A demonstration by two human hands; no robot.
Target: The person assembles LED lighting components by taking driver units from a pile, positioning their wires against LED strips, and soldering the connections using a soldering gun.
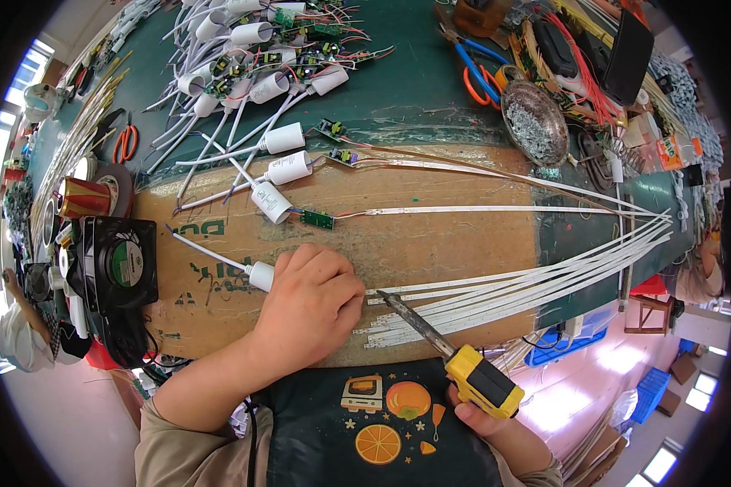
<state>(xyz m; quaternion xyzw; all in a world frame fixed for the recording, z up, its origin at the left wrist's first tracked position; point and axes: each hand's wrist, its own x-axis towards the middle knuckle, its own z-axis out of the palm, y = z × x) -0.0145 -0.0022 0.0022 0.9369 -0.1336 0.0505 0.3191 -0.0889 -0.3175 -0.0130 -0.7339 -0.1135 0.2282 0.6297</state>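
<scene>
"Two hands are over the cardboard (439, 243). How are they posed?"

"The left hand (310, 299) bends over it, knuckles up, its forearm slanting in from the lower left. The right hand (475, 412) sits lower, near the dark apron (317, 438), palm mostly hidden behind a handle."

"And the fingers?"

"On the right they're wrapped around a yellow-and-black soldering iron (483, 380), which points up and leftward. Its tip is at the left end of the topmost strip in a bundle of white strips (512, 288); I can't tell whether they touch. The left ones curl inward, but their tips are hidden, so I can't tell whether they grip anything."

"Where's the part being worked on?"

"A white cap (260, 276) with a wire pokes out at the left of that hand, which covers its other end."

"What's around?"

"Beyond lie three capped assemblies with small circuit boards (317, 218), then a heap of similar caps (252, 34). A black fan (122, 261) stands to the left; a metal dish (534, 122) and blue-and-orange pliers (479, 73) are at upper right."
</scene>
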